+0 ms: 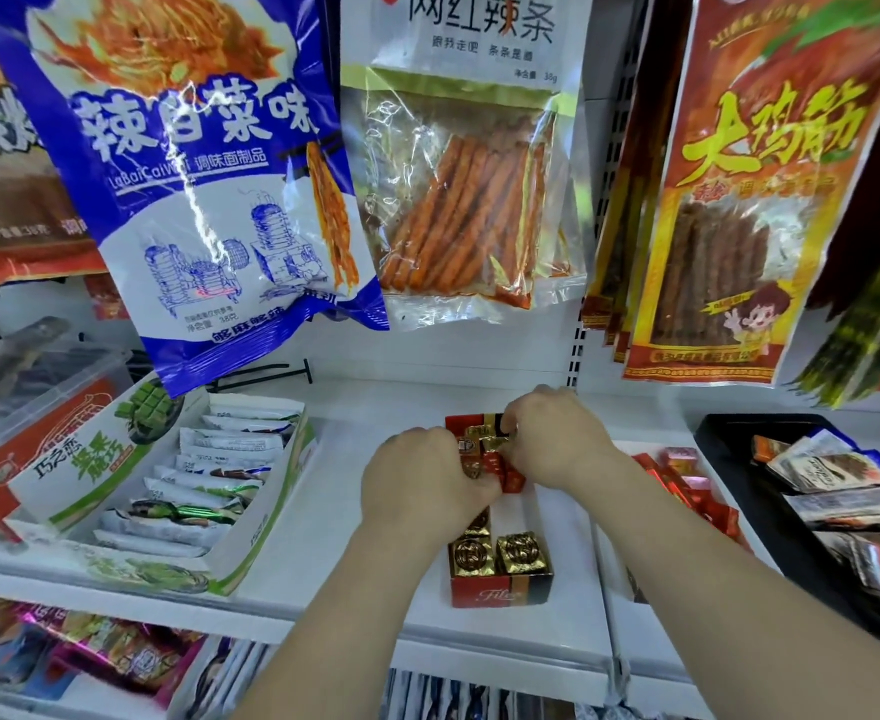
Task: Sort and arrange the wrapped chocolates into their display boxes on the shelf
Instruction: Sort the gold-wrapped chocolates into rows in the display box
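Both my hands are bunched together at the centre of the frame, over the far end of the red display box. My left hand is curled shut on a clutch of gold- and red-foil chocolates, and my right hand pinches the same cluster from the other side. Two gold cubes already sit at the box's near end. I judge these pieces light and firm, but their foil is slick and creases easily, so I should grip the flat sides and not squeeze the corners. Loose red-wrapped chocolates lie just right of the box.
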